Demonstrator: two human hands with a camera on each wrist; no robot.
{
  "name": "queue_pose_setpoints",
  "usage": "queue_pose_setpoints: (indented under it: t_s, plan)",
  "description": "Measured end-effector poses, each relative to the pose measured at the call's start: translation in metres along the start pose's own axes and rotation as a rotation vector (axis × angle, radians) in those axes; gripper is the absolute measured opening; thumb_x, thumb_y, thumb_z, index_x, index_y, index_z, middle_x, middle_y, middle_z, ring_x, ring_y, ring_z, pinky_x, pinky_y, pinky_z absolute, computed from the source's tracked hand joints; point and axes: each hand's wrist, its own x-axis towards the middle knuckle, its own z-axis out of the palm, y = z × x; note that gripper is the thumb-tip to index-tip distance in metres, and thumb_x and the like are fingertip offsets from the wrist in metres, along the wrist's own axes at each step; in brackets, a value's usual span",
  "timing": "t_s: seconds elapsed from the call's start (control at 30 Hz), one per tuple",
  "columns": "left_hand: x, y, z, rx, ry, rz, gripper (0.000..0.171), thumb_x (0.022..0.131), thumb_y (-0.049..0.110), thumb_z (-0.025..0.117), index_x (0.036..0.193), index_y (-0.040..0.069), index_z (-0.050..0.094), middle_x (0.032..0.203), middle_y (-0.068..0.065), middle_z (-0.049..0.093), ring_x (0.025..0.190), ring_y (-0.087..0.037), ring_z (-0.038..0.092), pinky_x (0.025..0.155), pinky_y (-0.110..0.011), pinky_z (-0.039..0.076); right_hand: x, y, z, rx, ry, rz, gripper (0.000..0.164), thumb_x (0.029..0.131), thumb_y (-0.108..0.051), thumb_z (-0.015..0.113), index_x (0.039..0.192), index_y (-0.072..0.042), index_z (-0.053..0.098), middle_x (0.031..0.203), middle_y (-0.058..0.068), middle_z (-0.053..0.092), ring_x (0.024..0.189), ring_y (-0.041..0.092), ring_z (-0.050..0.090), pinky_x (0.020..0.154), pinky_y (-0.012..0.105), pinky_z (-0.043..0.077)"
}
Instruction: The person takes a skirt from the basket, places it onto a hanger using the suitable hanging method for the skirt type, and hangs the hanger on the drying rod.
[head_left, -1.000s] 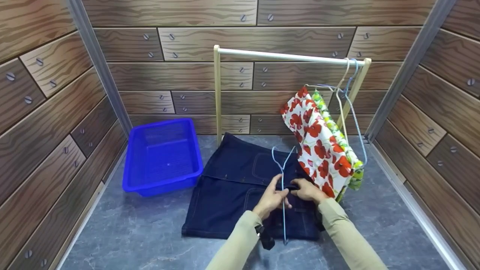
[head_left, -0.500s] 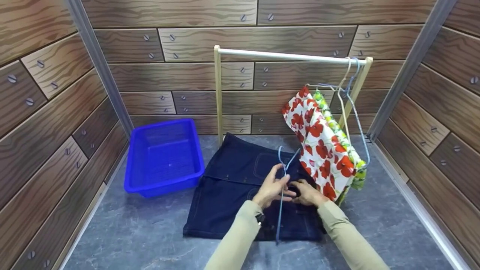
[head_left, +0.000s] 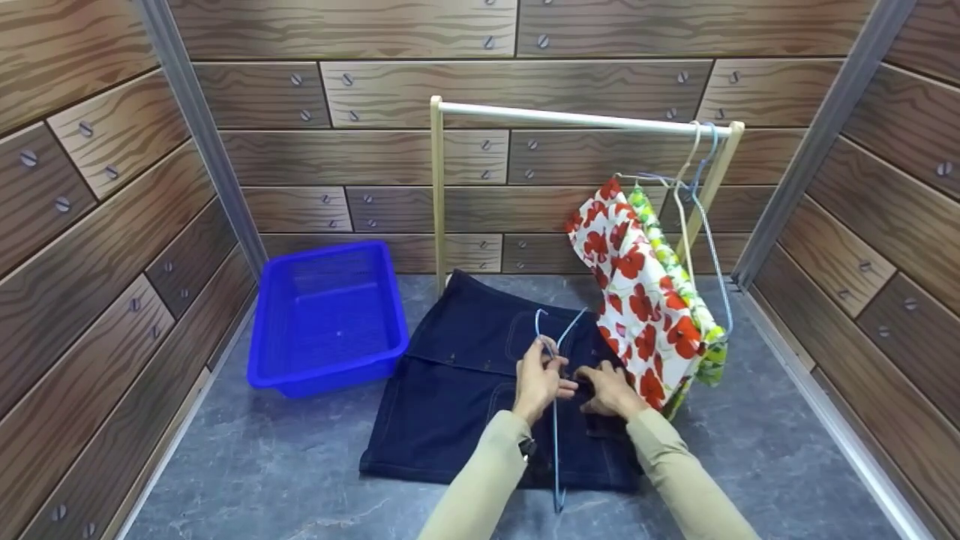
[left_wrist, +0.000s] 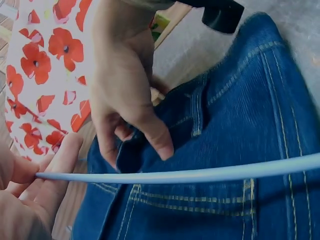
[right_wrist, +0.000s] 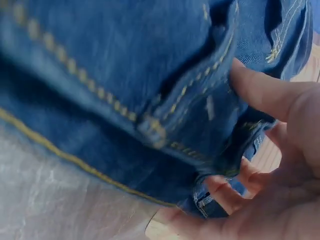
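A dark blue denim skirt (head_left: 442,420) with stitched pockets and belt loops lies spread on the grey floor. My left hand (head_left: 535,381) holds a light blue wire hanger (head_left: 556,450) near its hook, above the skirt. In the left wrist view the hanger's thin bar (left_wrist: 215,174) runs out from between the fingers, across the denim. My right hand (head_left: 609,390) pinches the skirt's edge at the right. Seen from the right wrist, the thumb (right_wrist: 265,92) lies on the front of the denim (right_wrist: 125,60), while some fingertips curl in below a fold.
Behind, a wooden rack (head_left: 438,195) with a white rail carries two hangers (head_left: 709,225) at its right end. Red-flowered cloth (head_left: 637,300) and green-yellow patterned cloth (head_left: 709,360) hang there, close to my right hand. A blue plastic basket (head_left: 330,371) stands at left.
My left hand has shifted slightly left, its fingers now drawn in around the hanger. The hanger's hook has swung left and lower. My right hand stays at the skirt's edge.
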Motion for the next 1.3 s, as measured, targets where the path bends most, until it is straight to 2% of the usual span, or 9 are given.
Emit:
queue_pose_setpoints:
  t_s: [0.13,0.23,0.37,0.47,0.67,0.87,1.07,1.23,1.3]
  plan:
    - [0.002,0.0,-0.003,0.016,0.011,0.037,0.017,0.098,-0.008,0.045,0.098,0.008,0.049,0.092,-0.012,0.072,0.06,-0.04,0.07,0.053,-0.05,0.057,0.004,0.0,-0.001,0.016,0.061,-0.11,0.036,0.064,-0.002,0.082,0.096,-0.004,0.066,0.091,0.018,0.061,0.088,0.041,0.058,0.082,0.054,0.048]
    - [0.004,-0.001,-0.008,0.021,0.033,0.029,0.017,0.098,-0.008,0.044,0.097,0.009,0.049,0.094,-0.013,0.072,0.059,-0.04,0.07,0.053,-0.052,0.057,0.005,-0.001,-0.001,0.062,0.152,-0.177,0.026,0.064,0.004,0.076,0.086,-0.005,0.065,0.083,0.012,0.062,0.085,0.036,0.061,0.079,0.05,0.05]
    - [0.008,0.0,-0.017,0.052,0.061,0.03,0.015,0.099,-0.005,0.044,0.098,0.009,0.049,0.097,-0.017,0.072,0.057,-0.038,0.07,0.052,-0.052,0.056,0.005,-0.007,-0.01,0.154,0.262,-0.199,0.024,0.068,0.008,0.07,0.086,-0.004,0.062,0.085,0.012,0.061,0.086,0.035,0.061,0.08,0.049,0.049]
    - [0.012,0.003,-0.025,0.111,0.074,0.049,0.014,0.1,-0.004,0.044,0.1,0.009,0.05,0.1,-0.021,0.071,0.053,-0.031,0.07,0.048,-0.047,0.056,0.008,-0.012,-0.022,0.202,0.326,-0.198,0.024,0.07,0.01,0.07,0.089,-0.003,0.06,0.086,0.013,0.061,0.086,0.035,0.06,0.081,0.048,0.047]
    - [0.021,0.013,-0.045,0.223,0.097,0.093,0.014,0.099,-0.007,0.041,0.103,0.003,0.049,0.102,-0.024,0.069,0.049,-0.025,0.068,0.045,-0.043,0.055,0.01,-0.014,-0.037,0.232,0.436,-0.194,0.022,0.071,0.009,0.07,0.087,-0.004,0.061,0.086,0.013,0.062,0.086,0.034,0.059,0.08,0.047,0.045]
    - [0.024,0.019,-0.06,0.311,0.11,0.109,0.017,0.096,-0.01,0.041,0.105,0.001,0.05,0.098,-0.017,0.069,0.048,-0.023,0.068,0.047,-0.047,0.056,0.004,-0.007,-0.032,0.215,0.388,-0.102,0.02,0.073,0.006,0.07,0.088,-0.006,0.062,0.088,0.013,0.06,0.087,0.033,0.057,0.081,0.045,0.044]
    - [0.026,0.022,-0.066,0.346,0.119,0.124,0.017,0.096,-0.009,0.042,0.102,0.005,0.051,0.097,-0.012,0.07,0.046,-0.018,0.066,0.048,-0.047,0.056,0.002,0.0,-0.019,0.088,0.261,-0.01,0.02,0.074,0.0,0.07,0.093,-0.004,0.063,0.092,0.019,0.06,0.089,0.042,0.058,0.08,0.052,0.048]
    - [0.026,0.026,-0.068,0.385,0.066,0.137,0.018,0.096,-0.009,0.042,0.103,0.005,0.051,0.1,-0.012,0.07,0.048,-0.019,0.067,0.049,-0.045,0.057,-0.004,0.0,-0.006,-0.031,0.15,0.02,0.023,0.074,0.0,0.067,0.097,-0.005,0.063,0.096,0.023,0.059,0.09,0.048,0.058,0.073,0.06,0.05]
    - [0.026,0.027,-0.069,0.377,0.024,0.134,0.016,0.096,-0.009,0.044,0.103,0.004,0.051,0.101,-0.013,0.071,0.049,-0.021,0.068,0.051,-0.045,0.057,-0.007,-0.004,-0.003,-0.057,0.104,0.017,0.031,0.074,0.001,0.063,0.104,-0.004,0.064,0.102,0.025,0.06,0.098,0.051,0.056,0.077,0.067,0.048]
